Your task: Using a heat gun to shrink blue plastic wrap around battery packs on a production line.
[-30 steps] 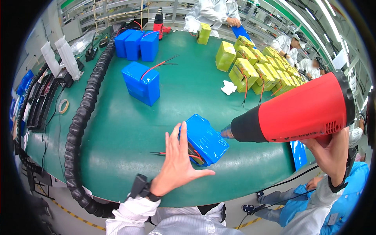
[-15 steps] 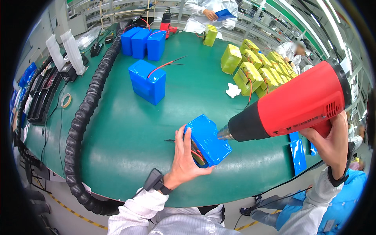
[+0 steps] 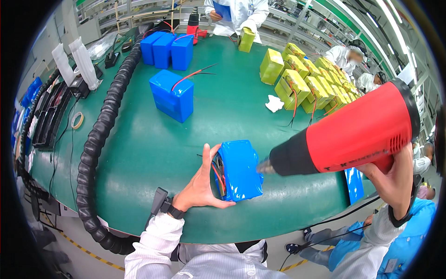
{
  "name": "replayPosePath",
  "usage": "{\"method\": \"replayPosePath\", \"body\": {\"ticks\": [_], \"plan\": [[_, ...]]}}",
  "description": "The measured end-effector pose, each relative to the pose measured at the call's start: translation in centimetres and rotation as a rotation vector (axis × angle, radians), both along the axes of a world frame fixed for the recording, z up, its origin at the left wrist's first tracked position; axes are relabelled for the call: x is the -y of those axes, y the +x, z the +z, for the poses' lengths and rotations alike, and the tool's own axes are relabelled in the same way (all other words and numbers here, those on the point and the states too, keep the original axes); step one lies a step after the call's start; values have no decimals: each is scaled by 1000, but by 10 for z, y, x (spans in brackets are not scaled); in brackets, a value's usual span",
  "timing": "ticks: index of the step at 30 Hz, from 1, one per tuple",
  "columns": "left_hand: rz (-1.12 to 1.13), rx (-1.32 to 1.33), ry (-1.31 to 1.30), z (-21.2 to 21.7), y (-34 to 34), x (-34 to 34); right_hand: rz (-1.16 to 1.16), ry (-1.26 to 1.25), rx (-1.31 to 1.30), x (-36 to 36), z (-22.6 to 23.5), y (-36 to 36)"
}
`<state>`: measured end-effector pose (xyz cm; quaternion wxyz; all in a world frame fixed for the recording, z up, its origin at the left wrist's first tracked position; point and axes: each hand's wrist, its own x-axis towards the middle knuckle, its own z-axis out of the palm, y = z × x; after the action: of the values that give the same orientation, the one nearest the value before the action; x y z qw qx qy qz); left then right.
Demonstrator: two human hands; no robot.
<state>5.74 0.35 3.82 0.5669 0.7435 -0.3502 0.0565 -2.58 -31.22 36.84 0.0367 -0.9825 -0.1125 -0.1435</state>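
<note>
My left hand [image 3: 200, 186] grips a battery pack [image 3: 241, 170] in shiny blue wrap by its left side, thumb at the near edge and fingers at the far one. That side of the wrap gapes, and red and dark wires show inside it. In my right hand [image 3: 389, 179] is a red heat gun [image 3: 357, 132] with a black front and a metal nozzle. Its nozzle tip points left, close to the pack's right edge; whether they touch I cannot tell. A blue-wrapped pack [image 3: 172, 97] with red and black leads stands farther off on the green table [image 3: 139, 186].
Three blue packs [image 3: 162, 50] and another heat gun [image 3: 193, 28] stand at the back. Yellow-green packs [image 3: 292, 88] crowd the far right beside a white scrap [image 3: 274, 103]. A black ribbed hose [image 3: 100, 135] curves down the left. Co-workers [image 3: 237, 16] are across the table and at right.
My left hand has moved left and turned the pack, showing its open side more. The heat gun has shifted slightly down. Across the table, a co-worker's gloved hand now holds a yellow-green pack.
</note>
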Motion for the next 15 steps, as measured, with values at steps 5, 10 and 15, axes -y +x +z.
{"method": "replayPosePath", "body": {"ticks": [5, 10, 15], "plan": [[-55, 37, -16, 7, 2, 1, 20, -179, 127, -1, 1, -5], [-42, 12, 18, 7, 2, -6, -34, 172, -59, 8, -14, 10], [-81, -34, 0, 8, 8, -15, 16, 229, 194, 6, -30, 10]]}}
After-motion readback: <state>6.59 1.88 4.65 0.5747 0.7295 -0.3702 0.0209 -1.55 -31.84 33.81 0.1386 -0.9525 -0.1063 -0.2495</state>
